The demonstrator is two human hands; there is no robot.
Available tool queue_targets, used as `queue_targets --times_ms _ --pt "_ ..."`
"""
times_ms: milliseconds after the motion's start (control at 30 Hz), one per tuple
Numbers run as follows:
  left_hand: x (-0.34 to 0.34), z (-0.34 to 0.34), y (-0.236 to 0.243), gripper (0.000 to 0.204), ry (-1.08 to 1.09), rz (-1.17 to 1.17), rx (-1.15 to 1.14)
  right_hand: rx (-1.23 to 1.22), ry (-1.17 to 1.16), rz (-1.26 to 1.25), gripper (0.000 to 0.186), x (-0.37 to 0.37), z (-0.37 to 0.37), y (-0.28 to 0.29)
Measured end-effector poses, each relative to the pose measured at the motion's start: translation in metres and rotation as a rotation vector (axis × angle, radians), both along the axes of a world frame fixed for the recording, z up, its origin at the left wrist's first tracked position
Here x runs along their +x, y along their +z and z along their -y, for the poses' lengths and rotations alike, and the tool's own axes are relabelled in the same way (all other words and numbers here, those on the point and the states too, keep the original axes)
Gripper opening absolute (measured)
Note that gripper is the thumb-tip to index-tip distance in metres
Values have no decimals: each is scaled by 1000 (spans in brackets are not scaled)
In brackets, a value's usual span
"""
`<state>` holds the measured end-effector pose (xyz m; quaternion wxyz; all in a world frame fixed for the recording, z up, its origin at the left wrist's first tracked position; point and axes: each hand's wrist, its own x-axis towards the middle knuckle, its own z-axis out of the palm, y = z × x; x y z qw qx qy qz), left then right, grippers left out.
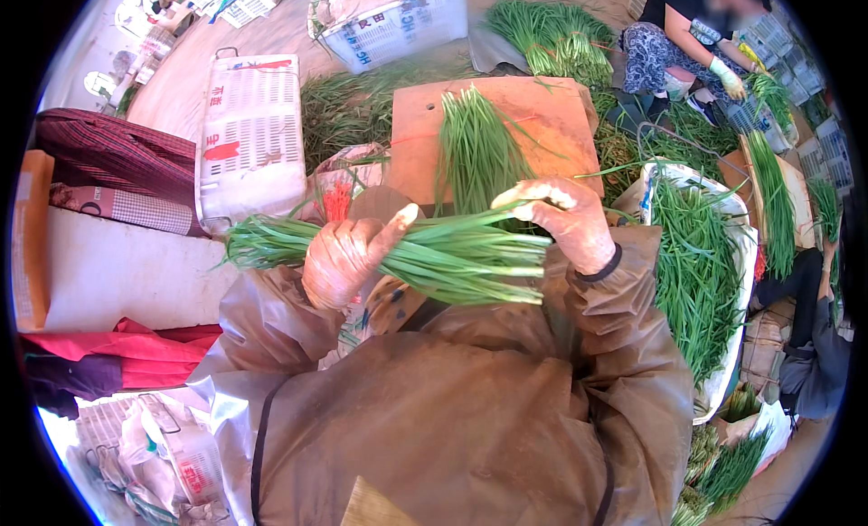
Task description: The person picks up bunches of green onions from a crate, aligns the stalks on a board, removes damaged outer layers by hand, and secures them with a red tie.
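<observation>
My left hand (348, 259) is wrapped around a bundle of long green chive-like leaves (452, 264), held level across my body, pale stem ends to the right and leafy tips to the left. My right hand (565, 219) has its fingers closed on a few leaves along the bundle's upper edge. Beyond my hands, another bunch of leaves (479, 142) lies on an orange board (551, 106). Red ties (336, 201) show behind my left hand.
White crates (249, 146) stand left and behind; a lined basket of leaves (687, 282) is at my right. Cloths (127, 354) lie left. Loose greens (348, 106) cover the floor behind the board. A co-worker (669, 38) sits back right; another person's leg (805, 363) shows lower right.
</observation>
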<state>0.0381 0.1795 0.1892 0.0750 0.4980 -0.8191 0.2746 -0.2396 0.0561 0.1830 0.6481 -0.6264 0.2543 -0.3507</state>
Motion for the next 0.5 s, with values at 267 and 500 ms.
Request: queue_targets --times_ms 267,500 --pt "11 -7 7 72 132 -83 227 -59 -702 37 14 -101 44 -37" --pt "37 -20 0 75 247 -1694 1310 -459 -634 -814 51 -153 57 -85"
